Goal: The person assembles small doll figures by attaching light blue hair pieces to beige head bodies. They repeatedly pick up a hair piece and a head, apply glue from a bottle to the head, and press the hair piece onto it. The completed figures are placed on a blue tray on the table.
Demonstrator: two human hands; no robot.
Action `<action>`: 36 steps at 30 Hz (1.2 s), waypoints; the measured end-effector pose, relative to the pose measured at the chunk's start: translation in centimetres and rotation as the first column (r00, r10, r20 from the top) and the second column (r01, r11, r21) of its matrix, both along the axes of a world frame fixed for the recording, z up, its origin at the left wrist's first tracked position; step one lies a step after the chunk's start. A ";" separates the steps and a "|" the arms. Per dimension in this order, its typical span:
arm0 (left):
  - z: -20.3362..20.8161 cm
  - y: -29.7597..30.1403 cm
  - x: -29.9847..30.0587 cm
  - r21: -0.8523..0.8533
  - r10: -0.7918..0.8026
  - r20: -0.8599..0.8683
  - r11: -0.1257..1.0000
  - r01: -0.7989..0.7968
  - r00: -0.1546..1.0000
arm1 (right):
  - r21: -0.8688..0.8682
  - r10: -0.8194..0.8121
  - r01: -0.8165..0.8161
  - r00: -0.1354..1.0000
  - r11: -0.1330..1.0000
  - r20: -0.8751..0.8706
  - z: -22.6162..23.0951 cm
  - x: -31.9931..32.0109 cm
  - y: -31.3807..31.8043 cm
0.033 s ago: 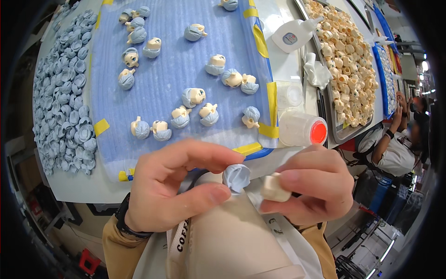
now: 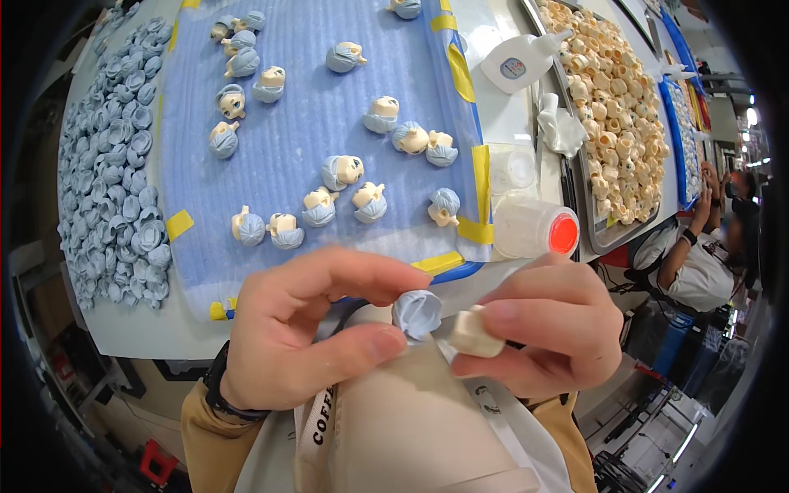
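Observation:
Between thumb and forefinger, my left hand (image 2: pixel 320 320) pinches a light-blue doll hair piece (image 2: pixel 417 314) with sculpted strands. Just right of it, my right hand (image 2: pixel 551 320) grips a small cream doll head piece (image 2: pixel 475 332) in its fingertips. A narrow gap separates the two pieces, and whatever is painted on the cream one cannot be made out. Both hands are over a beige apron (image 2: pixel 403 411), near the table's front edge. Beyond them, a blue padded mat (image 2: pixel 304 123) bears several doll heads with blue hair, such as one assembled head (image 2: pixel 369 202).
Loose blue hair pieces (image 2: pixel 123 172) are heaped on the left. At right, a metal tray (image 2: pixel 606 238) holds many cream head pieces. Between mat and tray are a white squeeze bottle (image 2: pixel 516 64), crumpled tissue (image 2: pixel 561 127) and a clear jar (image 2: pixel 526 226). A co-worker (image 2: pixel 699 263) is farther right.
My right hand has shifted slightly left with the cream head piece, closing some of the gap to the blue hair piece. My left hand is almost still.

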State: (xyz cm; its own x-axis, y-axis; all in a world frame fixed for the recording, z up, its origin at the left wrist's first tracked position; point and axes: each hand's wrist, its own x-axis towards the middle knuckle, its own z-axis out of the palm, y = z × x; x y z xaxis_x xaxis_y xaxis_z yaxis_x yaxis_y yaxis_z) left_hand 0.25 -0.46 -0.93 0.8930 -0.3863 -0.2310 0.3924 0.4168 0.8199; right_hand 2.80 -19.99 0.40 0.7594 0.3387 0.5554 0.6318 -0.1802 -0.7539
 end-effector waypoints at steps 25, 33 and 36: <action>0.5 -0.6 -0.2 0.193 -0.033 -0.051 0.980 0.043 0.998 | -0.470 -0.003 0.135 0.962 0.872 0.271 -1.2 0.9 1.5; 0.3 -0.7 -0.1 0.284 0.026 0.020 0.958 -0.031 0.999 | -0.463 0.047 0.091 0.960 0.881 0.278 -1.6 0.8 2.0; 0.6 -0.3 0.2 0.369 0.002 -0.034 0.929 0.010 0.999 | -0.447 0.073 0.026 0.977 0.894 0.202 -0.7 0.3 0.8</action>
